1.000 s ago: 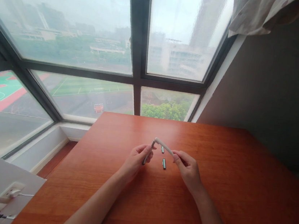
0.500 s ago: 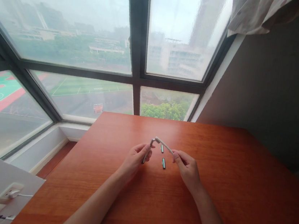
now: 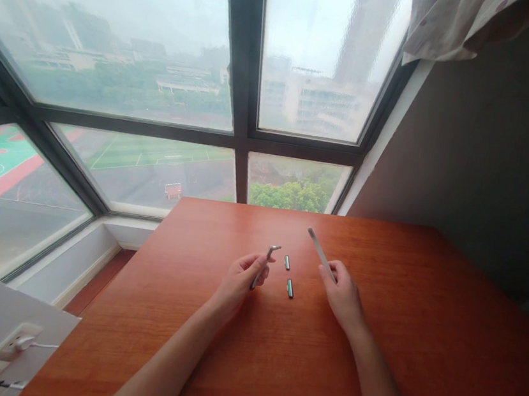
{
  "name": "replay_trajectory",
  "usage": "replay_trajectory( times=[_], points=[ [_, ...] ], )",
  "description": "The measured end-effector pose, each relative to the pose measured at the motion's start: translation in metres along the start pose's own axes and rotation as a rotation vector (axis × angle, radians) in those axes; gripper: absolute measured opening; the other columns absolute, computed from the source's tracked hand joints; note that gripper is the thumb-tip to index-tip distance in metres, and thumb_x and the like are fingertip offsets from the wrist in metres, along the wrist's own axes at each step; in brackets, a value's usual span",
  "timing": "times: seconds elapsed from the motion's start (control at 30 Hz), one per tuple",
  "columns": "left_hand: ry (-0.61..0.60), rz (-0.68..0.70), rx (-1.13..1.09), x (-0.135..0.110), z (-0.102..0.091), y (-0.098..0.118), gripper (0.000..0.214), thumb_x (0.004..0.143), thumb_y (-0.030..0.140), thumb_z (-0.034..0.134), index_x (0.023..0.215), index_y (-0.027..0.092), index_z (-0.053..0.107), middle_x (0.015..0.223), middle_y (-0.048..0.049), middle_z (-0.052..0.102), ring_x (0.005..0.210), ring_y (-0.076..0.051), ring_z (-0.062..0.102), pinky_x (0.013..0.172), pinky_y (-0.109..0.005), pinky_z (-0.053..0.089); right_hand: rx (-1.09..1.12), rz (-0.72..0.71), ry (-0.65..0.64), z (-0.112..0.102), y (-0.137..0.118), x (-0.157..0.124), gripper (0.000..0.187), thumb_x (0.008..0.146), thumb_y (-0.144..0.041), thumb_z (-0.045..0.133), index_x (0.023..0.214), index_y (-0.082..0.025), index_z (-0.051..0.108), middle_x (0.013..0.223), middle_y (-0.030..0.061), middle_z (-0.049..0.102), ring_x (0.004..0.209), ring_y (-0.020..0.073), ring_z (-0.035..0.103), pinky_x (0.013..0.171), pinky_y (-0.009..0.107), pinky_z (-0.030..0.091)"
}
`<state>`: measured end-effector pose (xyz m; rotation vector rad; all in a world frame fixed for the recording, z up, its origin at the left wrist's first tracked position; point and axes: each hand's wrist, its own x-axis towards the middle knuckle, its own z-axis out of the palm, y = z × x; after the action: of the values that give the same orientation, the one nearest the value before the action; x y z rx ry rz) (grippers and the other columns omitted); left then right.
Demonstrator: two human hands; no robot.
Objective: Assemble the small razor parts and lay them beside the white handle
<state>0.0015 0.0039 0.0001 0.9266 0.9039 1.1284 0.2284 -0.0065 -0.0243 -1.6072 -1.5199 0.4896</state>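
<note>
- Left hand (image 3: 241, 280): thumb and fingers are pressed together on a slim grey handle (image 3: 270, 252) — its bent, shiny neck sticks out above them, the tip pointing right, and its dark lower end shows beneath.
- Right hand (image 3: 343, 294): thumb and fingers pinch the lower end of a narrow pale stick (image 3: 319, 251), whose free end slants away from the person and leftward; how the fingers curl on its underside is hidden.
- The handle and the stick stand apart, tips toward each other.
- On the reddish-brown table (image 3: 272, 372), between the hands and apart from both, lie two small dark pieces with greenish strips — a far piece (image 3: 287, 262) and a near piece (image 3: 290, 288).
</note>
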Motion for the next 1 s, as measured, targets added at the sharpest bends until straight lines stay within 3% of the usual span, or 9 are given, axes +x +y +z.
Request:
replay_trajectory(
  times=[0.1, 0.23, 0.3, 0.43, 0.63, 0.83, 1.0],
  points=[
    [0.011, 0.005, 0.031, -0.002, 0.002, -0.001, 0.045, 0.072, 0.054, 0.068, 0.089, 0.012, 0.071, 0.061, 0.0, 0.051, 0.052, -0.008, 0.039, 0.051, -0.022, 0.027, -0.292, 0.034, 0.004, -0.009, 0.007, 0.004, 0.031, 0.093, -0.041, 0.039, 0.078, -0.021, 0.056, 0.062, 0.0031, 0.061, 0.055, 0.0188, 0.055, 0.05, 0.026, 0.031],
    [-0.041, -0.016, 0.045, 0.0, -0.002, -0.004, 0.042, 0.075, 0.05, 0.067, 0.093, 0.013, 0.071, 0.064, -0.0013, 0.053, 0.055, -0.009, 0.041, 0.052, -0.022, 0.029, -0.587, 0.143, -0.005, -0.017, 0.017, 0.005, 0.022, 0.092, -0.029, 0.043, 0.106, -0.019, 0.056, 0.078, 0.0085, 0.068, 0.062, 0.0215, 0.06, 0.05, 0.027, 0.026],
    [-0.067, -0.027, 0.041, 0.002, -0.005, -0.006, 0.041, 0.076, 0.049, 0.067, 0.095, 0.013, 0.071, 0.065, -0.0014, 0.054, 0.055, -0.009, 0.042, 0.052, -0.022, 0.029, -0.654, 0.172, -0.047, -0.019, 0.02, 0.005, 0.023, 0.091, -0.026, 0.044, 0.11, -0.018, 0.055, 0.081, 0.0097, 0.069, 0.065, 0.0222, 0.062, 0.05, 0.027, 0.027],
    [-0.076, -0.041, 0.027, 0.003, -0.008, -0.008, 0.039, 0.078, 0.048, 0.066, 0.096, 0.014, 0.07, 0.066, -0.0009, 0.054, 0.055, -0.008, 0.042, 0.052, -0.022, 0.029, -0.75, 0.202, -0.105, -0.02, 0.019, 0.002, 0.022, 0.093, -0.025, 0.042, 0.106, -0.019, 0.059, 0.085, 0.0106, 0.068, 0.071, 0.0227, 0.064, 0.053, 0.028, 0.032],
    [-0.085, -0.038, 0.031, 0.003, -0.007, -0.009, 0.039, 0.079, 0.048, 0.065, 0.096, 0.013, 0.07, 0.066, -0.0008, 0.054, 0.055, -0.008, 0.041, 0.052, -0.021, 0.028, -0.831, 0.32, -0.086, -0.024, 0.011, 0.001, 0.027, 0.092, -0.036, 0.042, 0.104, -0.023, 0.062, 0.093, 0.0108, 0.065, 0.075, 0.0245, 0.064, 0.056, 0.03, 0.038],
    [-0.08, -0.035, 0.026, 0.003, -0.008, -0.011, 0.039, 0.079, 0.048, 0.065, 0.097, 0.013, 0.07, 0.065, -0.0004, 0.053, 0.055, -0.008, 0.041, 0.052, -0.021, 0.028, -0.874, 0.284, -0.057, -0.025, 0.011, 0.002, 0.025, 0.089, -0.035, 0.05, 0.106, -0.023, 0.062, 0.1, 0.0091, 0.06, 0.096, 0.0253, 0.059, 0.065, 0.03, 0.043],
    [-0.08, -0.035, 0.016, 0.003, -0.008, -0.011, 0.039, 0.079, 0.047, 0.065, 0.096, 0.013, 0.07, 0.065, -0.0005, 0.053, 0.055, -0.008, 0.041, 0.052, -0.021, 0.028, -0.847, 0.293, -0.113, -0.025, 0.011, 0.004, 0.023, 0.09, -0.03, 0.045, 0.103, -0.023, 0.063, 0.101, 0.0084, 0.061, 0.086, 0.0222, 0.061, 0.06, 0.028, 0.039]
  ],
)
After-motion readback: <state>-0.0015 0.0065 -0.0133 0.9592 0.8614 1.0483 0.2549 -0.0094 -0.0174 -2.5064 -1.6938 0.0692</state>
